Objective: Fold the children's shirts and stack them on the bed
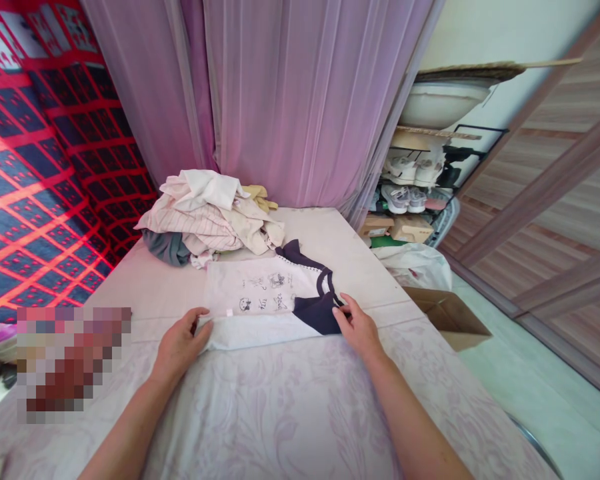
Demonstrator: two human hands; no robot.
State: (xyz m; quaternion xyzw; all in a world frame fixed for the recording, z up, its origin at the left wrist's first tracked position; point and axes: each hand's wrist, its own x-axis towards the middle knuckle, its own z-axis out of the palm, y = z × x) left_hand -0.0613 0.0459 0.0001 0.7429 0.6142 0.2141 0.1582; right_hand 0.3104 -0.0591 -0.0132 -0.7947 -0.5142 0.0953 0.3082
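A white T-shirt (260,293) with small black drawings and dark navy sleeves lies half folded on the bed (290,413). My left hand (180,343) grips the shirt's near left edge, fingers curled around the fold. My right hand (357,327) pinches the navy sleeve at the shirt's right side. Both forearms reach in from the bottom of the view.
A heap of unfolded clothes (207,217) sits behind the shirt near a purple curtain (300,100). A red patterned cloth (40,173) hangs at left. A shoe rack (415,187), a plastic bag (420,263) and an open cardboard box (447,317) stand right of the bed.
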